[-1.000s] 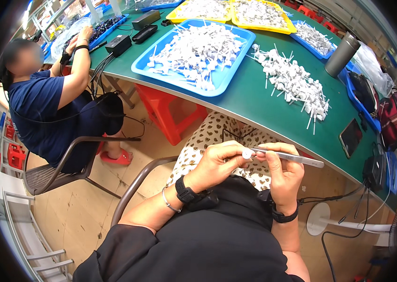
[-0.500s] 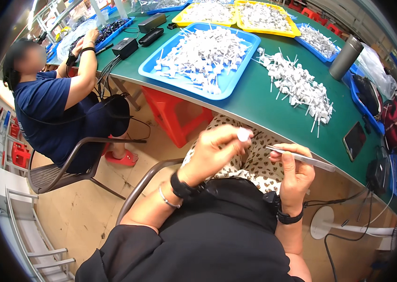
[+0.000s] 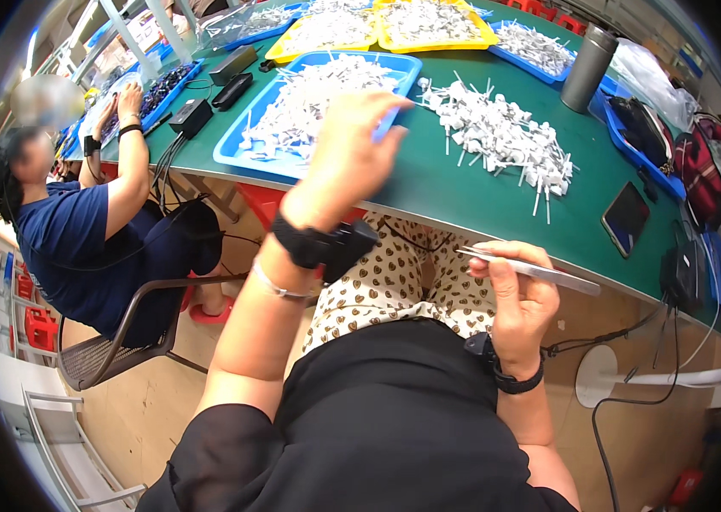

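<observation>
My left hand (image 3: 350,158) is raised over the near right side of a blue tray (image 3: 228,152). Its thumb stands apart from the fingers, which point toward a loose pile of small white parts with thin stems (image 3: 505,132); nothing shows in its grasp. Similar white stemmed parts (image 3: 279,115) fill the tray, partly hidden by that hand. In front of the table edge, my right hand (image 3: 518,303) grips metal tweezers (image 3: 561,277), their tips pointing left. No part shows between the tips.
Yellow trays (image 3: 487,41) of white parts stand at the back. A grey flask (image 3: 589,72), phone (image 3: 627,219) and plaid bag (image 3: 706,171) are on the right. At left, a co-worker (image 3: 70,205) sits handling dark parts in a blue tray (image 3: 194,72).
My left hand has moved up and away from my lap to above the tray; the small white piece it held no longer shows. My right hand keeps the tweezers. The view has shifted slightly.
</observation>
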A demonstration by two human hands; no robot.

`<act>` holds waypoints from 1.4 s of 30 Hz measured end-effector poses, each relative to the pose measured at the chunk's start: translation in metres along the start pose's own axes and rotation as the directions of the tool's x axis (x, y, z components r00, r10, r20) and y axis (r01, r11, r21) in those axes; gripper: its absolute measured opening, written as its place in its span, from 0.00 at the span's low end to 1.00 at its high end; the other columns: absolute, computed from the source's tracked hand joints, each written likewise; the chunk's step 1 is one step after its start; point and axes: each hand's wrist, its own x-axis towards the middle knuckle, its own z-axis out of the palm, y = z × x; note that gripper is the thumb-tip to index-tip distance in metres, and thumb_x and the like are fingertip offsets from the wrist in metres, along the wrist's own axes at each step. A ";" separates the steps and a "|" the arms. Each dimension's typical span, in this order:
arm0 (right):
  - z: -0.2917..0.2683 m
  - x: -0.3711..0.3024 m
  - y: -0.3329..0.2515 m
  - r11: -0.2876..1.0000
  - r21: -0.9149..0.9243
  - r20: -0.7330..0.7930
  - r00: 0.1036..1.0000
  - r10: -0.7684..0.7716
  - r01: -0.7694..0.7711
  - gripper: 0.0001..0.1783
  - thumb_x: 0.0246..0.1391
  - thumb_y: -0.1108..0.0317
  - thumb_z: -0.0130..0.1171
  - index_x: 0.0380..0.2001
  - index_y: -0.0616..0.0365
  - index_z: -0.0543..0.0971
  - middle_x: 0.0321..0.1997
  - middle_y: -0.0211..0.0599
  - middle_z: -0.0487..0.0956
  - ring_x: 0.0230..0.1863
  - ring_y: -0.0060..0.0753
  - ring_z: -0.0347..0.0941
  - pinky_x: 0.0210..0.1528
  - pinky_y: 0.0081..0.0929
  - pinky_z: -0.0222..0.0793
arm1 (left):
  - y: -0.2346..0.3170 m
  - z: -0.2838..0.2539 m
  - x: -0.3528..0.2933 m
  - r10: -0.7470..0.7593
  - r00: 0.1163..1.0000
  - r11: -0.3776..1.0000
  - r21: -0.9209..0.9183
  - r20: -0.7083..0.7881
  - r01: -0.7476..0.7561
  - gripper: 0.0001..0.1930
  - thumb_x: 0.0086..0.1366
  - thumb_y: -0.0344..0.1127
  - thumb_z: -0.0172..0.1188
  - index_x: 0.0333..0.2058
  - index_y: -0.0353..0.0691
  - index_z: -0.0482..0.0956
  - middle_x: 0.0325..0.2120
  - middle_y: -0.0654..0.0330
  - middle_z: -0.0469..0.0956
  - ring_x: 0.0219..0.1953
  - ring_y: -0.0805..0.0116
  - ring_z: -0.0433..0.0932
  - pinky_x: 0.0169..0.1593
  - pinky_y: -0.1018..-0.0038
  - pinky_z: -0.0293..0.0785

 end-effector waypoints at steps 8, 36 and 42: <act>0.001 -0.001 -0.006 0.999 -0.035 0.013 1.000 0.011 -0.010 0.08 0.63 0.76 0.59 0.43 0.69 0.77 0.42 0.41 0.82 0.38 0.25 0.80 0.43 0.21 0.79 | 0.034 0.083 0.038 0.035 0.954 0.927 0.347 0.297 -0.142 0.13 0.57 0.26 0.56 0.40 0.44 0.85 0.35 0.53 0.79 0.43 0.53 0.79 0.48 0.61 0.75; -0.003 0.008 0.007 0.842 0.462 0.080 0.958 0.275 -0.280 0.09 0.71 0.69 0.49 0.48 0.64 0.72 0.58 0.54 0.76 0.60 0.47 0.75 0.63 0.41 0.73 | 0.082 0.013 -0.094 -0.331 0.906 0.640 -0.643 0.264 0.421 0.08 0.64 0.30 0.67 0.41 0.36 0.85 0.35 0.61 0.81 0.41 0.72 0.78 0.47 0.75 0.74; 0.002 0.004 0.012 0.866 0.398 0.132 0.953 0.273 -0.303 0.09 0.71 0.70 0.49 0.48 0.64 0.73 0.57 0.53 0.77 0.59 0.44 0.75 0.61 0.37 0.73 | 0.081 0.014 -0.111 -0.311 0.914 0.722 -0.561 0.259 0.404 0.08 0.64 0.29 0.67 0.41 0.37 0.84 0.37 0.60 0.82 0.41 0.71 0.78 0.44 0.74 0.73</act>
